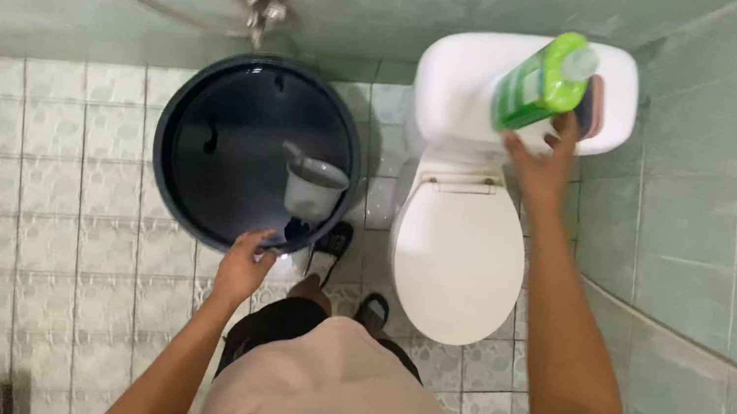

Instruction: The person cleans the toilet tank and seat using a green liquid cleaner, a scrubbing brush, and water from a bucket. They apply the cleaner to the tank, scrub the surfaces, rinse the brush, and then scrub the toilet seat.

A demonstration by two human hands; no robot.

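Note:
My right hand [543, 163] reaches up to a green bottle [541, 81] with a pale cap that stands on the white toilet tank [455, 77]; the fingers touch its lower end. My left hand [244, 264] rests on the near rim of a large black water barrel [191, 93], fingers curled over the edge. A small grey scoop [312, 185] with a handle floats inside the barrel, just beyond that hand. The white toilet [456, 252] has its lid down, below my right forearm.
A metal tap [262, 8] sticks out of the green tiled wall above the barrel. Pale patterned floor tiles [53, 184] spread to the left. A green tiled wall [731, 248] closes in on the right. My feet in dark sandals [335, 239] stand between barrel and toilet.

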